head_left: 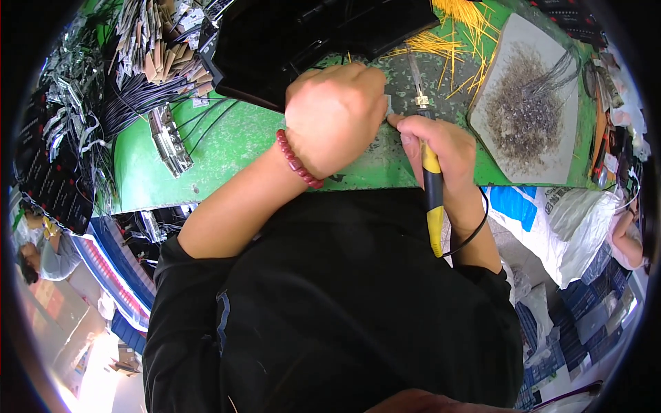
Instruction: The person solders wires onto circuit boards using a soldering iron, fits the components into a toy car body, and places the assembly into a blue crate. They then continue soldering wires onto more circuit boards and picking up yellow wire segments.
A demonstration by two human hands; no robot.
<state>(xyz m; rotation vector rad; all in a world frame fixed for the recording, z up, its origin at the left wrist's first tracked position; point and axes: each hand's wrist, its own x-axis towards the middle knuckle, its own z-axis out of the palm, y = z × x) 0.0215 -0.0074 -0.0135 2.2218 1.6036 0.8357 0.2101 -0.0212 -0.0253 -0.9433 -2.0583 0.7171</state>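
Note:
My left hand, with a red bead bracelet at its wrist, is closed knuckles up at the near edge of a glossy black casing. Its fingertips are hidden, so what they grip cannot be made out. Close beside it, my right hand is wrapped round the yellow and black handle of a soldering iron. The iron's metal tip points away from me, and its black cord loops past my right forearm. A small pale piece, partly covered, shows between the hands.
Thin yellow wires lie scattered at the far right of the green table. A pale board carries brown residue and dark wires. At left are metal strips and heaped wired parts. White plastic bags hang right.

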